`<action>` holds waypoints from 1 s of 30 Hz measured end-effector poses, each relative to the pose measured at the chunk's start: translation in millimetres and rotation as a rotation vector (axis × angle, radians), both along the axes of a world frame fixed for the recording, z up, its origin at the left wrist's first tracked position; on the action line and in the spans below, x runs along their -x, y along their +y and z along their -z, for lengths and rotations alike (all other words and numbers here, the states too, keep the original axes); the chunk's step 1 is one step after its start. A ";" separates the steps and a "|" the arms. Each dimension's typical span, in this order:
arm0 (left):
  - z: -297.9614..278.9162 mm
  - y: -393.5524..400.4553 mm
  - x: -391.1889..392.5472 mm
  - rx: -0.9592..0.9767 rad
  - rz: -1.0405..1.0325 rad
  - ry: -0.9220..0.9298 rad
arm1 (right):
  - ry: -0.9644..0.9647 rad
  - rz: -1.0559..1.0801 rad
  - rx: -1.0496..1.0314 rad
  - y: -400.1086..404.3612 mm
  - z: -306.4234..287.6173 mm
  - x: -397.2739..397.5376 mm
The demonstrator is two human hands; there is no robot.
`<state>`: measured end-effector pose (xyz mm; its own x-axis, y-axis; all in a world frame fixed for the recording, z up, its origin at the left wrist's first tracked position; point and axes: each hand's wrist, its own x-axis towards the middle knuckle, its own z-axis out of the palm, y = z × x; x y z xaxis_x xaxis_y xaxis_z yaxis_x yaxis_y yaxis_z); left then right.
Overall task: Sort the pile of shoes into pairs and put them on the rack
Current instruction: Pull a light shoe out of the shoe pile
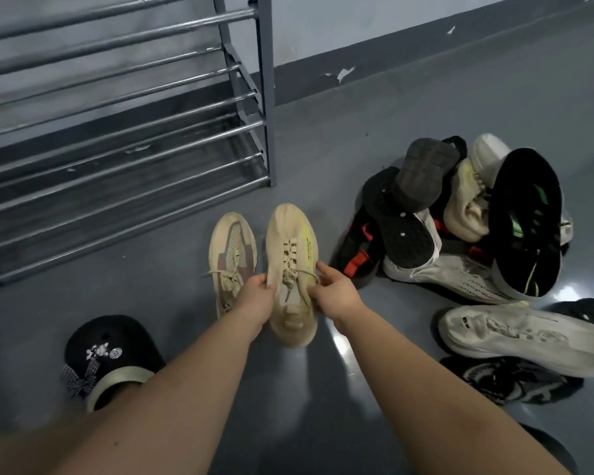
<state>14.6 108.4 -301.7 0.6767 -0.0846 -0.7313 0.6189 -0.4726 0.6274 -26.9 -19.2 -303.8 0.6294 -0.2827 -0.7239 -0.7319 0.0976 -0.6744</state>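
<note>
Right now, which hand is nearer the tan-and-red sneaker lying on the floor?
Left. The left hand overlaps the tan-and-red sneaker while gripping the beige shoe; the right hand grips that shoe's far side.

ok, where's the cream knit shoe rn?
Head view, centre: cream knit shoe held in both hands, left hand, right hand, right of the tan mesh sneaker.

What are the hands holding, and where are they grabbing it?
Both hands hold the beige knit sneaker: left hand and right hand pinch its sides at the laces.
</note>
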 end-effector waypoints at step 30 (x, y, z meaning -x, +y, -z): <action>46.4 76.7 -0.9 -0.207 -0.184 0.121 | 0.110 -0.060 0.086 2.7 39.6 -8.0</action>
<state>15.5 185.1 -348.1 0.5738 0.1901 -0.7966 0.7703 -0.4558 0.4460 -19.0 -16.5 -343.4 0.5648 -0.3114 -0.7642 -0.8048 -0.0031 -0.5936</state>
